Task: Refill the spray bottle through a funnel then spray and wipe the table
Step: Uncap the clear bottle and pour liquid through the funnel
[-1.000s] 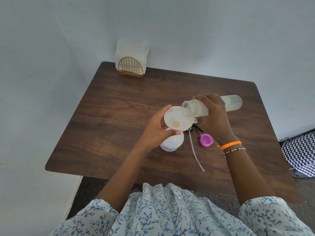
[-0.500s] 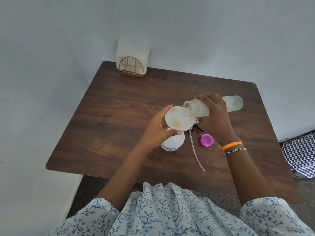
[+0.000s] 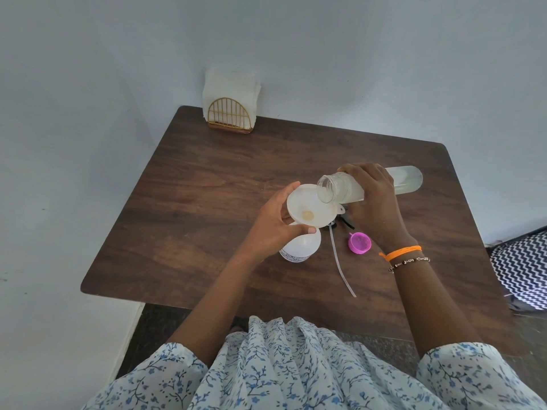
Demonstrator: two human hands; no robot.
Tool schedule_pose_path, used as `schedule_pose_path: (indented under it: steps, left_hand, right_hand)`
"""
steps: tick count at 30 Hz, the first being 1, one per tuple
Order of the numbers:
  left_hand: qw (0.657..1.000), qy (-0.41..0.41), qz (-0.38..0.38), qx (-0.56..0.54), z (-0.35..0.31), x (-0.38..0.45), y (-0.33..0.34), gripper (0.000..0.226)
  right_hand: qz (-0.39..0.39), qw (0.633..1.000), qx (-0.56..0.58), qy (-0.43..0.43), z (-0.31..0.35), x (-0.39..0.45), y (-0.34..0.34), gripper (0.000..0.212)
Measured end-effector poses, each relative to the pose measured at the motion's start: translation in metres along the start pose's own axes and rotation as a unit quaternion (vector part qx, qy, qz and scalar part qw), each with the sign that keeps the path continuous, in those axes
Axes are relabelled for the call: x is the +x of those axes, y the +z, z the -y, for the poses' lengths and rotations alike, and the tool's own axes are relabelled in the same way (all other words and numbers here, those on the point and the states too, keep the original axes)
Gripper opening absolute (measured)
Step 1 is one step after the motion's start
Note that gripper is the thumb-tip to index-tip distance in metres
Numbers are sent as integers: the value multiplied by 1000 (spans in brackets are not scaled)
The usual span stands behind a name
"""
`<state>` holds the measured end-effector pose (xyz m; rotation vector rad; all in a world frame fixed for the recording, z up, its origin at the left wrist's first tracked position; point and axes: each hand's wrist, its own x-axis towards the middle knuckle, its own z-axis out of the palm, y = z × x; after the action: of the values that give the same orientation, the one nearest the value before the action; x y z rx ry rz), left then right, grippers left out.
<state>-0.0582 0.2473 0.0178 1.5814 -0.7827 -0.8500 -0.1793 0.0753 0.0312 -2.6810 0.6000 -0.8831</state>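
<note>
Head view showed the left hand (image 3: 273, 229) curled around the white funnel (image 3: 310, 206), which sat in the spray bottle (image 3: 300, 247) standing near the middle of the wooden table (image 3: 207, 187). The right hand (image 3: 374, 202) was closed around a clear refill bottle (image 3: 370, 186), tipped with its mouth over the funnel. Beside them lay a pink cap (image 3: 359, 243) and the sprayer's tube (image 3: 343, 267).

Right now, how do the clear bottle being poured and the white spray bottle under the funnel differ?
The clear bottle is tipped nearly level in the right hand, mouth over the funnel; the white spray bottle stands upright on the table. The clear bottle is see-through and long; the spray bottle is opaque white and squat. The left hand grips the funnel, not the spray bottle. Both are uncapped.
</note>
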Motion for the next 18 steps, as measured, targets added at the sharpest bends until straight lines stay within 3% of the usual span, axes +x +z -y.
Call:
schedule_pose_path:
  steps: [18]
  left_hand:
    - [1000,2,2,-9,-1,-1,0,88]
  right_hand:
    - [-7,1000,2,-12,1,0,-2,56]
